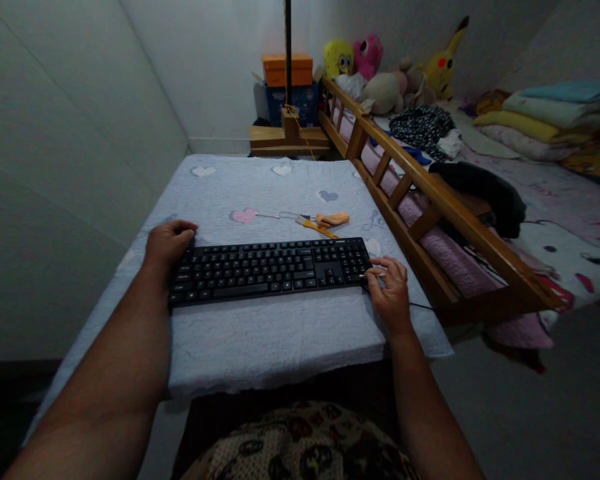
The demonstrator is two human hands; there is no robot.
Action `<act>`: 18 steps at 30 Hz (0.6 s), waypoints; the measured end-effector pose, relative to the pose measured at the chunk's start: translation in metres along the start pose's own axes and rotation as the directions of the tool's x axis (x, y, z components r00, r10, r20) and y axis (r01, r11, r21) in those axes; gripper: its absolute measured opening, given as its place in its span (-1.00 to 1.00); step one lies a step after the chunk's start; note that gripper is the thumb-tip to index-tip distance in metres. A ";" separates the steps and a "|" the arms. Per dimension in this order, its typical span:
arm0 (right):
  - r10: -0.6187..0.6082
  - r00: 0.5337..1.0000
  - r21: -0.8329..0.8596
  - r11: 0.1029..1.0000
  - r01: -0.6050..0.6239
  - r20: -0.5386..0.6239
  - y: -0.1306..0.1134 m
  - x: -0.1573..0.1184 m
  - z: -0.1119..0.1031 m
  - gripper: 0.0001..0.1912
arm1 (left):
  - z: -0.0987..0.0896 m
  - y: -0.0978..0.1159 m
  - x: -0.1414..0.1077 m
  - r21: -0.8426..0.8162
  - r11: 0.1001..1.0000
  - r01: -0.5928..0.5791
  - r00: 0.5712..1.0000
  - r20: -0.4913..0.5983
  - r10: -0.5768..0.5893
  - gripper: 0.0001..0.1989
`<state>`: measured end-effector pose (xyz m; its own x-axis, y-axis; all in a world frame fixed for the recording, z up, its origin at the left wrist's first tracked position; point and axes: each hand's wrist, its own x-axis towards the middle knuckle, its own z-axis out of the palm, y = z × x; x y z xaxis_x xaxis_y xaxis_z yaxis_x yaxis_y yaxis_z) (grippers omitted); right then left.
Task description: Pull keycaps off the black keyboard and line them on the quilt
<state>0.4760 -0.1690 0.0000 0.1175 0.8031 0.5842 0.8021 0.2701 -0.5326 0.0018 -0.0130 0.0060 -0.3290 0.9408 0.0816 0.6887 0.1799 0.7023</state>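
Keyboard [270, 268] may skid if right hand [389, 285], pinching a slim white-tipped stick [365, 275], overpresses; left hand's [167, 241] grip indeterminable.

Cloth-covered table [280, 340] — on it, a black keyboard [260, 272]; behind that, a brush [321, 229], wire tool [279, 215] and orange cloth [334, 219].

head view | from above, near side of table [260, 340] | forward and down | keyboard [270, 267] close
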 end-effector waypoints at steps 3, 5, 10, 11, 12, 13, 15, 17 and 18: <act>-0.003 1.000 0.001 1.000 0.003 -0.009 0.000 0.000 0.001 -0.84 | 0.000 0.000 0.000 0.002 1.000 0.004 1.000 -0.004 -0.004 -0.61; 0.000 1.000 -0.004 1.000 0.000 -0.014 0.001 0.000 0.002 -0.84 | 0.000 -0.001 0.001 -0.002 1.000 0.002 1.000 -0.005 -0.002 -0.61; 0.022 0.999 -0.017 1.000 -0.023 -0.041 0.004 0.001 0.003 -0.84 | 0.000 -0.002 0.000 0.005 1.000 -0.013 1.000 -0.010 0.013 -0.60; 0.025 0.998 -0.019 0.999 -0.026 -0.049 0.005 0.001 0.003 -0.84 | 0.000 -0.002 0.000 0.004 1.000 -0.012 1.000 -0.009 0.012 -0.59; 0.027 0.998 -0.022 0.999 -0.029 -0.056 0.005 0.001 0.002 -0.85 | 0.000 -0.002 0.000 0.004 1.000 -0.011 1.000 -0.006 0.011 -0.59; 0.028 0.997 -0.026 0.999 -0.029 -0.065 0.006 0.001 0.002 -0.85 | 0.000 -0.001 -0.001 0.005 1.000 -0.009 1.000 -0.004 0.009 -0.58; 0.025 0.996 -0.033 0.999 -0.028 -0.087 0.007 0.001 0.003 -0.85 | -0.001 0.000 -0.001 0.011 1.000 0.001 1.000 -0.003 -0.001 -0.58; 0.025 0.994 -0.039 0.999 -0.030 -0.106 0.008 0.001 0.003 -0.85 | -0.001 0.001 -0.001 0.013 1.000 0.008 1.000 -0.003 -0.008 -0.58; 0.029 0.993 -0.041 0.999 -0.034 -0.112 0.009 0.001 0.003 -0.85 | -0.001 0.002 -0.001 0.010 1.000 0.009 1.000 -0.002 -0.009 -0.58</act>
<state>0.4813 -0.1640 -0.0064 0.2055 0.7458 0.6337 0.8213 0.2208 -0.5261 0.0027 -0.0134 0.0074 -0.3367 0.9384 0.0771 0.6922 0.1912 0.6959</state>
